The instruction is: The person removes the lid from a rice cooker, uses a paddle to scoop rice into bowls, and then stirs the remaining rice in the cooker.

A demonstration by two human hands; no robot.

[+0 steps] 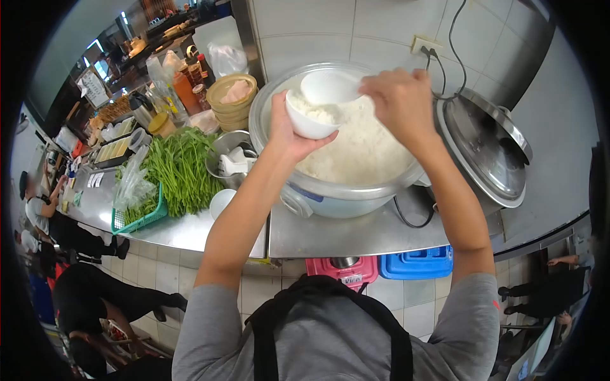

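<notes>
A small white bowl (pixel 311 127) with white rice (pixel 321 115) in it is tilted in my left hand (pixel 291 134), whose fingers wrap its side and underside. My right hand (pixel 401 101) grips a white scoop (pixel 329 87), its broad head over the bowl's rim. Both hands are above a large round pot (pixel 343 203) filled with rice (pixel 356 152); a little steam seems to blur its surface.
Left of the pot stand a metal bowl with white utensils (pixel 234 162), another white bowl (pixel 222 202), leafy greens (pixel 181 168), stacked steamers (pixel 232 105) and bottles (pixel 186 92). A lidded cooker (pixel 486 149) is at the right. Other people stand at both sides.
</notes>
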